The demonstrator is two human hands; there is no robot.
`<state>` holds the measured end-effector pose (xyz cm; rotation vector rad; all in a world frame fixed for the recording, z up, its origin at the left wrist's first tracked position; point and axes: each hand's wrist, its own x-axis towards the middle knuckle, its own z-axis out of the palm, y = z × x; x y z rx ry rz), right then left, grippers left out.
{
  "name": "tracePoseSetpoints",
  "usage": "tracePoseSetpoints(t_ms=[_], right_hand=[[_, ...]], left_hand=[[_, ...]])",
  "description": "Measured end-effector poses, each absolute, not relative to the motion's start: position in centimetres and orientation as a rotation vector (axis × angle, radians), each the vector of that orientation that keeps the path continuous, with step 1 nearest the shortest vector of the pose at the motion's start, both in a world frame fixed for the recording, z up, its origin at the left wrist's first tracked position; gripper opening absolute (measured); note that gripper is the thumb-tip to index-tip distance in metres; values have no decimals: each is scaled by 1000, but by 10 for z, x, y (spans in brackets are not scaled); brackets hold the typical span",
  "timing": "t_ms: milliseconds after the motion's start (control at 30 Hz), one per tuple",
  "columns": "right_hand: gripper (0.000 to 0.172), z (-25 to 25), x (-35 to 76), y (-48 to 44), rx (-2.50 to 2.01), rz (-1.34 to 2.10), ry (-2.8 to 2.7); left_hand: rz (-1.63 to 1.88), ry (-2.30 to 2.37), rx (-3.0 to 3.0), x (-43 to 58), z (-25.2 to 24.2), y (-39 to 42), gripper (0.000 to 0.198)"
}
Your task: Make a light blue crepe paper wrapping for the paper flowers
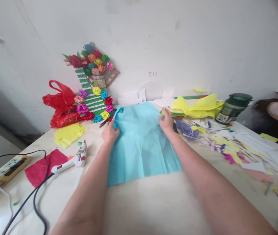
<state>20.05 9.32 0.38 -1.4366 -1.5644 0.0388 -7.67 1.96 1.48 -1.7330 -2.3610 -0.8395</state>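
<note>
A large light-blue tissue paper sheet [140,143] lies spread on the table in front of me. My left hand [109,131] pinches its far left edge, where a corner is lifted and folded up. At the far right edge, my right hand [166,121] has its fingers closed on the sheet. Both forearms reach out along the sheet's two sides.
A white glue gun [73,159] with a black cord lies left, near red paper [43,166], yellow folded paper [69,133] and a power strip [5,169]. A paper-flower craft [93,88] and red bag [61,106] lean at the wall. Yellow tissue [199,107], a green jar [234,107] and paper scraps [239,147] fill the right.
</note>
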Motion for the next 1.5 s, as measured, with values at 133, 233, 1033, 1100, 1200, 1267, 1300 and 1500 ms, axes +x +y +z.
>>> tracePoseSetpoints(t_ms=[133,233,1033,1100,1200,1267,1300,1500], right_hand=[[48,19,197,105,-1580,180,-1616],[52,30,192,113,-1683,279,-1676],[50,23,192,110,-1639,-64,-1754],[50,20,195,113,-1692,-37,-1759],[49,16,197,116,-1784,7,-1769],[49,15,196,117,-1838,31,-1777],[48,15,195,117,-1863,39,-1783],[41,16,188,111,-2046,96,-1780]], left_hand=[[-880,-2504,-1645,-83,21,28,63],[-896,-2534,-1602,-88,26,40,69],[-983,-2150,-1657,-83,25,75,47],[-945,-2156,-1692,-81,30,80,46],[-848,-2189,-1764,-81,32,87,49],[-768,-2217,-1811,-83,31,91,51],[-724,-2235,-1832,-85,30,92,51],[-599,-2277,-1789,-82,29,91,47]])
